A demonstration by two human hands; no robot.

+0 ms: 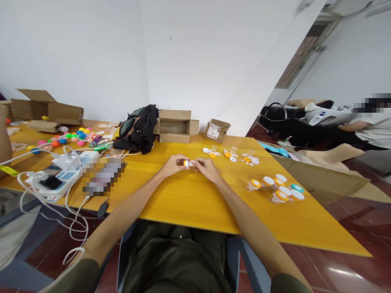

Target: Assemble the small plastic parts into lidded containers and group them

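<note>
Over the middle of the yellow table, my left hand (176, 165) and my right hand (205, 167) meet around a small orange-and-white lidded jar (187, 163). The jar is tipped on its side, its orange edge towards the left. Fingers of my left hand close on the lid end. Thumb and fingers of my right hand pinch the other end and hide part of it. Beyond my right hand lie groups of loose jar parts: an orange lid (213, 155), a white lid (233, 159) and clear cups. Several lidded jars (281, 196) stand to the right.
A cardboard box (174, 137), a smaller box (215, 131) and a black backpack (137, 130) line the wall. On the left are coloured balls (62, 141), a power strip (69, 173) with white cables and a blurred phone (104, 177). A person's arm (3, 140) shows far left; another person sits far right.
</note>
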